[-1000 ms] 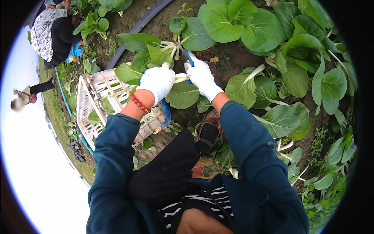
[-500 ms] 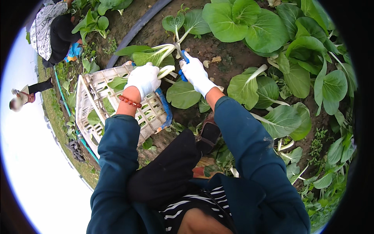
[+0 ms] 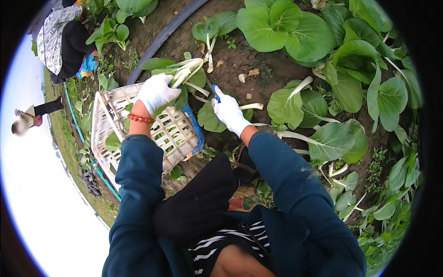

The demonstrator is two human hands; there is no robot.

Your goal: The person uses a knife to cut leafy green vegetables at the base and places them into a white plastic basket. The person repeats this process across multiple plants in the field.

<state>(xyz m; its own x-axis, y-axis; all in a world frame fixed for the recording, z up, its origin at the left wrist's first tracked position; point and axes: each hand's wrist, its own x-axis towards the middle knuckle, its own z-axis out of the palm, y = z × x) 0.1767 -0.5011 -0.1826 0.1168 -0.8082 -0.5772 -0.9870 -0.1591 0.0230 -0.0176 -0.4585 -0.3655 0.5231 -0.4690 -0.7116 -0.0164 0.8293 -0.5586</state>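
My white-gloved left hand [image 3: 158, 93] grips a green leafy vegetable with pale stalks [image 3: 185, 70] above the near side of a white plastic crate [image 3: 180, 138], which has blue material along its right edge and leaves inside. My white-gloved right hand [image 3: 227, 111] is closed on a blue-handled knife [image 3: 215, 92], a little to the right of the held vegetable, over soil and loose leaves. Another small plant [image 3: 209, 46] with pale stems is on the soil just beyond both hands.
Large leafy plants [image 3: 314, 37] fill the right side among dark soil [image 3: 258, 64]. A dark hose [image 3: 161, 37] curves behind the crate. A crouching co-worker [image 3: 71, 46] is at upper left; another person [image 3: 32, 115] is farther off. A teal pipe [image 3: 74, 113] runs along the left.
My left hand has moved left toward the crate with the vegetable. My right hand has shifted down, away from the small plant beyond it, which now sits apart from the held vegetable.
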